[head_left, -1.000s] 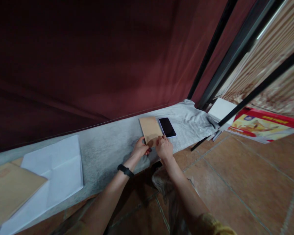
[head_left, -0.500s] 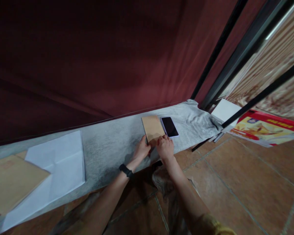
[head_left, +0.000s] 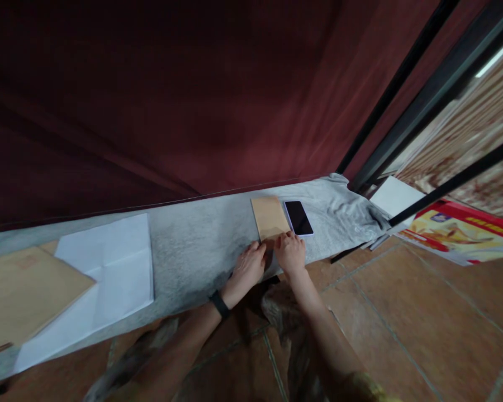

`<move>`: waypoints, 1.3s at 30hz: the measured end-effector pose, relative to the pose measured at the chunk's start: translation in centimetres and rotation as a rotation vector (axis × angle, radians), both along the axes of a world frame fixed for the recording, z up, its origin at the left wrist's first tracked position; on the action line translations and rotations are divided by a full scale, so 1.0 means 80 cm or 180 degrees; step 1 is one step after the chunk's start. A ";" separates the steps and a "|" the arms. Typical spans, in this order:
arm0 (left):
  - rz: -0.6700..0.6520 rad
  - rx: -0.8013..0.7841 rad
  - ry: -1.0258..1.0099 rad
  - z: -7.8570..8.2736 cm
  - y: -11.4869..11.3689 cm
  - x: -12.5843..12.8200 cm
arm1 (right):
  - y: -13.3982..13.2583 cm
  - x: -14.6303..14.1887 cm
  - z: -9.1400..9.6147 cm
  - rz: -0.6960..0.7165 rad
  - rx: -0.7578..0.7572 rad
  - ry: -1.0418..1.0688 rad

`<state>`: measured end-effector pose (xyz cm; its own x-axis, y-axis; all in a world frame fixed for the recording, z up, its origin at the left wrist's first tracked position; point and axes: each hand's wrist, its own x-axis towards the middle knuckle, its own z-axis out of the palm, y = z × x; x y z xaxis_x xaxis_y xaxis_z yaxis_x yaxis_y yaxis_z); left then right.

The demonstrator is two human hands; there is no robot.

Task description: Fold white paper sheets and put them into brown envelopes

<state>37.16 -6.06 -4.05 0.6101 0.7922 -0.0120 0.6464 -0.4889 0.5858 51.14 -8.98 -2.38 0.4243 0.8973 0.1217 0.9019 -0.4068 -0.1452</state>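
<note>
A small brown envelope lies on a grey cloth spread along the floor by a dark red curtain. My left hand rests just below the envelope's near left corner, fingers curled and touching the edge. My right hand sits at its near right corner, fingers bent down onto the edge. Both hands press on the envelope's near end. A black phone lies flat right beside the envelope. A black band is on my left wrist.
White unfolded sheets and a large brown envelope lie on the cloth at the left. A white board and a red-and-yellow printed box lie at the right by black metal bars. Brown floor tiles fill the foreground.
My hands have slid down to the envelope's near edge; the left hand has dropped lower and flatter. The view has shifted slightly to the left, so everything sits further right.
</note>
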 end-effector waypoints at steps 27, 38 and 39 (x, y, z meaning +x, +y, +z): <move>0.3259 0.0704 -0.0027 0.067 0.083 -0.431 | 0.035 -0.238 -0.033 0.1761 0.0564 0.2312; 0.2561 -0.0346 0.1801 0.068 0.050 -0.460 | 0.041 -0.333 -0.039 0.1989 -0.0205 0.2760; 0.2584 -0.0299 0.1861 0.067 0.048 -0.464 | 0.044 -0.338 -0.038 0.2023 -0.0264 0.2667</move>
<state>0.04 -2.19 1.34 -0.2361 0.9463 -0.2209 0.9622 0.2595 0.0833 24.12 -5.48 -5.42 -0.2068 0.9762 -0.0647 0.5769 0.0682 -0.8139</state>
